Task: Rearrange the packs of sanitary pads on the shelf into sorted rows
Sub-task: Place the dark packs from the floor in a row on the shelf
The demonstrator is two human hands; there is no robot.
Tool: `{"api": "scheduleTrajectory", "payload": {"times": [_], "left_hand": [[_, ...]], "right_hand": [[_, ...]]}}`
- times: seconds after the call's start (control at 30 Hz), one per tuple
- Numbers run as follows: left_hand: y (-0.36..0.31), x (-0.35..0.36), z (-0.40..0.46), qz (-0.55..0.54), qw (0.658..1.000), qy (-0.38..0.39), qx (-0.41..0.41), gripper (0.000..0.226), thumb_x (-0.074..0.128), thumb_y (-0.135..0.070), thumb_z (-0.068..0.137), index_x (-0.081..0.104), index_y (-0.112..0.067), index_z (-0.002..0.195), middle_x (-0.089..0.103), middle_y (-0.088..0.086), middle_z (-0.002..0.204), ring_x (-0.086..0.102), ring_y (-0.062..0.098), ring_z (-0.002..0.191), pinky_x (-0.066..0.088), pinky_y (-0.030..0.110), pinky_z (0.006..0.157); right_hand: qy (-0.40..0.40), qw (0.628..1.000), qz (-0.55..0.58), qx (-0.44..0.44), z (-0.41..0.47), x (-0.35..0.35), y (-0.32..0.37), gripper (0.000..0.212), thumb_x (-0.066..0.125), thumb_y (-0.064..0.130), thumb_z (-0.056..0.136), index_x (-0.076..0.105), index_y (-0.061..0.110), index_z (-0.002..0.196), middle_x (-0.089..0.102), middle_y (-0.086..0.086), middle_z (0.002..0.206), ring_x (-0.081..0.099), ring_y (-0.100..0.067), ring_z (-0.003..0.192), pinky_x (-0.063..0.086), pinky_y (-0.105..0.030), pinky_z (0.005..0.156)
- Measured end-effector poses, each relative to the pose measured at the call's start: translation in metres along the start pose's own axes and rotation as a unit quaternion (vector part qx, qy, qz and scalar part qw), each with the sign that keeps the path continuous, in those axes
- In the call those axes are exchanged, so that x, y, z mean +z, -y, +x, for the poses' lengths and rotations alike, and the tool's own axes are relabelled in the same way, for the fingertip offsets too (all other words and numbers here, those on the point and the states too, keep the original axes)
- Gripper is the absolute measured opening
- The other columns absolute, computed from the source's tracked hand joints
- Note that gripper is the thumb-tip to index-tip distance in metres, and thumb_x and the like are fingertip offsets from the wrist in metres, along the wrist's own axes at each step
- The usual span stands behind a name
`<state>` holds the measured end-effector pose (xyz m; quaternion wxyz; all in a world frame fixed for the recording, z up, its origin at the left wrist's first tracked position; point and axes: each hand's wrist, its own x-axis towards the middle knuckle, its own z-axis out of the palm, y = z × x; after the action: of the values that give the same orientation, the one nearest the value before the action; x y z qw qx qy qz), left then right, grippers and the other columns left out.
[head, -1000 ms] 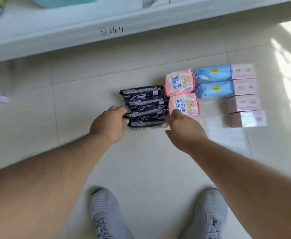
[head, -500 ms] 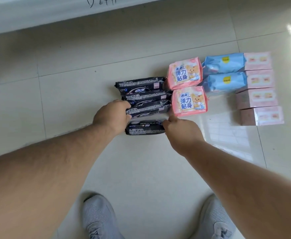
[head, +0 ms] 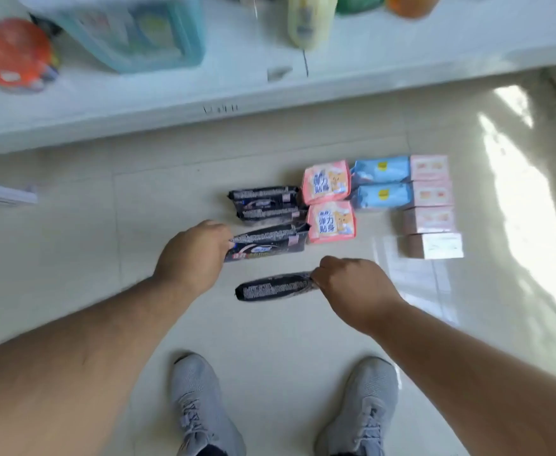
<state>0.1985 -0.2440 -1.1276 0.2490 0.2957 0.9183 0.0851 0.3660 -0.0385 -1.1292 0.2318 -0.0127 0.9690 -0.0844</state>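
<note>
Packs of sanitary pads lie in rows on the tiled floor. My left hand (head: 195, 256) grips the left end of a black pack (head: 266, 243), tilted up off the floor. My right hand (head: 352, 287) pinches the right end of another black pack (head: 273, 287), pulled toward my feet. Two more black packs (head: 265, 204) stay on the floor behind them. To their right lie two pink packs (head: 329, 202), then two blue packs (head: 382, 182), then a column of several pale pink boxes (head: 429, 205).
A white shelf (head: 237, 93) runs across the top, holding a teal box (head: 131, 31), an orange round item (head: 13, 54) and a yellow bottle (head: 309, 18). My two grey shoes (head: 200, 403) stand on the floor below. Bright sunlight glares at the right.
Both hands have each lifted a black pack out of the stack and drawn it back toward me. The camera has tilted up, showing the shelf.
</note>
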Motion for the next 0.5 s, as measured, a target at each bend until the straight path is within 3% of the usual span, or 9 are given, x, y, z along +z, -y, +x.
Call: {"api": "scheduleTrajectory", "payload": {"times": [0.1, 0.2, 0.37, 0.5], "left_hand": [[-0.022, -0.08, -0.039, -0.014, 1.0, -0.017, -0.001, 0.022, 0.047, -0.028, 0.092, 0.066, -0.016, 0.086, 0.062, 0.005, 0.09, 0.062, 0.035, 0.075, 0.052, 0.042, 0.067], [-0.052, -0.181, -0.078, 0.001, 0.999, -0.04, 0.001, 0.01, 0.054, -0.015, 0.088, 0.064, -0.016, 0.086, 0.061, 0.004, 0.091, 0.063, 0.037, 0.074, 0.054, 0.043, 0.066], [-0.12, -0.384, -0.165, -0.041, 0.992, -0.121, 0.014, 0.029, 0.038, -0.03, 0.086, 0.062, -0.015, 0.085, 0.057, 0.001, 0.084, 0.06, 0.034, 0.076, 0.052, 0.042, 0.067], [-0.152, -0.507, -0.239, -0.044, 0.982, -0.186, 0.014, 0.03, 0.041, -0.031, 0.092, 0.066, -0.017, 0.094, 0.062, 0.002, 0.093, 0.061, 0.029, 0.082, 0.053, 0.042, 0.071]], "right_hand": [[-0.01, 1.0, -0.005, -0.014, -0.043, -0.08, 0.0, 0.028, 0.081, 0.008, 0.056, 0.064, 0.024, 0.07, 0.051, 0.004, 0.063, 0.053, -0.022, 0.045, 0.025, -0.026, 0.037], [-0.045, 0.999, 0.017, -0.015, -0.084, -0.188, -0.002, 0.018, 0.075, 0.011, 0.07, 0.067, 0.024, 0.08, 0.059, 0.003, 0.073, 0.06, -0.024, 0.055, 0.04, -0.029, 0.039], [-0.079, 0.996, 0.003, -0.039, -0.166, -0.411, 0.012, 0.016, 0.052, 0.02, 0.093, 0.066, 0.025, 0.097, 0.06, 0.002, 0.094, 0.064, -0.027, 0.079, 0.054, -0.039, 0.063], [-0.131, 0.988, 0.027, -0.074, -0.232, -0.559, 0.042, 0.018, 0.053, 0.027, 0.098, 0.07, 0.025, 0.1, 0.062, 0.001, 0.098, 0.064, -0.025, 0.087, 0.052, -0.039, 0.071]]}}
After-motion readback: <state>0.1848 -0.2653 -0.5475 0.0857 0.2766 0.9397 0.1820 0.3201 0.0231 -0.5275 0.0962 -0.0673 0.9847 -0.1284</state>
